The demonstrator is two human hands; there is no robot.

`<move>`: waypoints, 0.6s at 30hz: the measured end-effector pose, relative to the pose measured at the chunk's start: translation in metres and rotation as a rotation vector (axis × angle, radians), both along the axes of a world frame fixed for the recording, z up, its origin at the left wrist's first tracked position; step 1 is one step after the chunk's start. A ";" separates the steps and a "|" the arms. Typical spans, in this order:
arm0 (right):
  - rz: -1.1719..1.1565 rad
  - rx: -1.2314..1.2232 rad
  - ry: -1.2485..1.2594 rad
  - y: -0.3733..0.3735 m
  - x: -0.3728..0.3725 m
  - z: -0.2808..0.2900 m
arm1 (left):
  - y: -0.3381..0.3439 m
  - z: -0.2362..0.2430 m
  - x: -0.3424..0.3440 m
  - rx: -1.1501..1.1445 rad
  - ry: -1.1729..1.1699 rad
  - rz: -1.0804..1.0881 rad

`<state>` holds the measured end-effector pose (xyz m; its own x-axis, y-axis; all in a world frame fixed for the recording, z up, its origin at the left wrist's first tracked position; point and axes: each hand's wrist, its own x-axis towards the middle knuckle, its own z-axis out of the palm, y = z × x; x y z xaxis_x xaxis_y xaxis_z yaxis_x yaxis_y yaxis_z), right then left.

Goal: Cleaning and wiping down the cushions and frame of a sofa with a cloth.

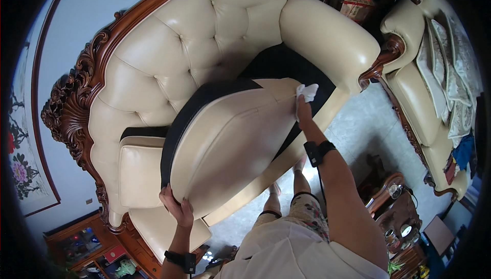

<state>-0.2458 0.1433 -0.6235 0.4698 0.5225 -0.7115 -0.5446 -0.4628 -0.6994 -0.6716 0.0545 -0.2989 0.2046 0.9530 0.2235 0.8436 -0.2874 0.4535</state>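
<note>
A large cream leather seat cushion (240,131) stands tilted up off the sofa (199,39), its black fabric edge turned toward the tufted backrest. My left hand (176,206) grips the cushion's lower left corner, thumb on the leather. At the far right end of the cushion, my right hand (304,109) is closed on a crumpled white cloth (307,93) against its edge. Where the cushion is raised, the black sofa base (286,67) shows beneath. Another cream cushion (140,171) sits at the left end of the sofa.
Carved dark wood (76,110) frames the sofa. To the right stands another cream sofa (409,100) with patterned covers (445,69). A wooden table (399,212) holding glassware is at lower right. A wooden cabinet (92,243) stands at lower left.
</note>
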 end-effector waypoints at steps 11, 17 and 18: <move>0.125 0.507 -0.789 -0.021 -0.184 0.220 | 0.030 0.009 0.013 0.195 0.047 0.017; 0.625 0.768 -1.321 -0.101 -0.248 0.231 | 0.041 0.009 -0.003 0.216 0.010 0.004; 0.679 0.742 -1.312 -0.118 -0.257 0.235 | 0.041 0.009 -0.008 0.216 0.025 -0.006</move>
